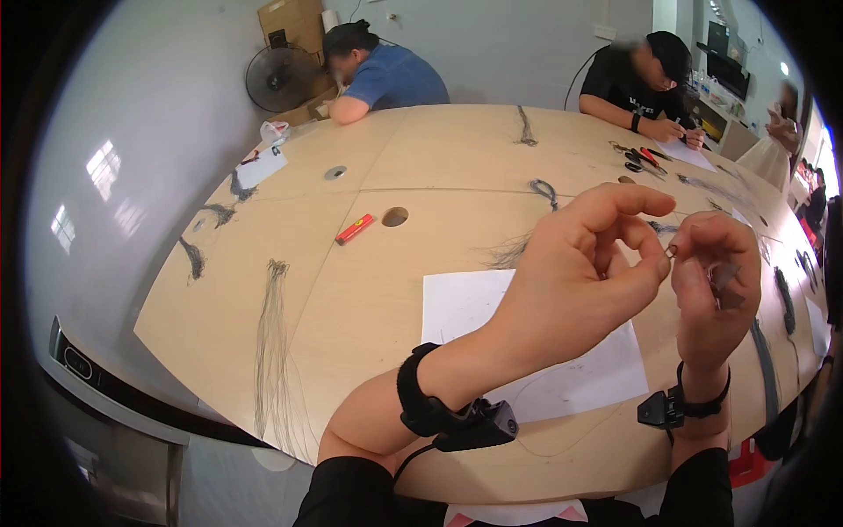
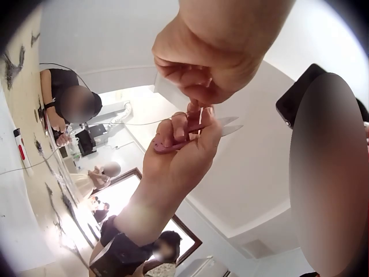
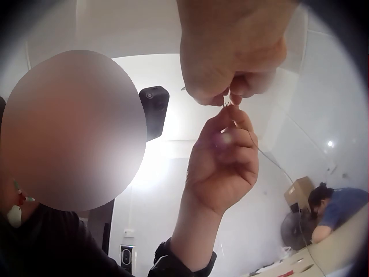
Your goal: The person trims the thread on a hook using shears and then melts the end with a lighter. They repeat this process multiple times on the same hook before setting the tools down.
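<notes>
Both hands raised above the table (image 1: 369,290), working a fine thread at the fingertips.

Largest first: the wooden table carries a white sheet (image 1: 465,303), loose hair bundles (image 1: 274,351) and a red lighter (image 1: 355,229), all well below the work and not in its way. The left hand (image 1: 571,281) pinches a tiny ring (image 1: 670,251), touching the right hand (image 1: 716,281), which grips small scissors (image 2: 202,128) and pinches the thread (image 3: 271,158). The ring could easily slip from so light a pinch, I judge, and the blades lie near the fingers.
</notes>
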Motion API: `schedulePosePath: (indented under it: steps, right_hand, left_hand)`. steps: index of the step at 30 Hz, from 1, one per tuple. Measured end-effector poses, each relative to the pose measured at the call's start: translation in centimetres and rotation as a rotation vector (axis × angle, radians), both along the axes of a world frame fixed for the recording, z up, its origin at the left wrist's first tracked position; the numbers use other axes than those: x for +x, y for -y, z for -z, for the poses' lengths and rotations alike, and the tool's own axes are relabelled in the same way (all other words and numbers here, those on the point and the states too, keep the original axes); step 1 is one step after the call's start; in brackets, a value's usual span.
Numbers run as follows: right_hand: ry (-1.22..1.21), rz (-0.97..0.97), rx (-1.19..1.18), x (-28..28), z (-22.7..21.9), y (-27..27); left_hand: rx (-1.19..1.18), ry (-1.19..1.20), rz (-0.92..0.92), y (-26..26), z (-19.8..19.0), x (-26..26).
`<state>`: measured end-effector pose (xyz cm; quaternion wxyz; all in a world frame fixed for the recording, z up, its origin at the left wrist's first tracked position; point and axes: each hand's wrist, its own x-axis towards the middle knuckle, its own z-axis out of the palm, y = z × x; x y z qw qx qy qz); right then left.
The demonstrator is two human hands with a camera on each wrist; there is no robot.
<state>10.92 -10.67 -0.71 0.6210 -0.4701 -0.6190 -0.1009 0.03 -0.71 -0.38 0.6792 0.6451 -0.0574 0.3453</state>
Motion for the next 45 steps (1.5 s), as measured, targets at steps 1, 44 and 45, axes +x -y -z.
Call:
schedulePosePath:
  steps: [1,44,45]
  right_hand:
    - [0.024,-0.012,0.002,0.08,-0.05,0.01]
    - [0.189,0.020,0.083,0.47,0.50,-0.41]
    - [0.206,0.063,0.104,0.45,0.33,-0.51]
  left_hand:
    - [-0.003,0.002,0.031,0.02,0.04,0.11]
    - [0.017,0.012,-0.085,0.18,0.25,0.31]
    - [0.006,0.019,-0.073,0.22,0.17,0.21]
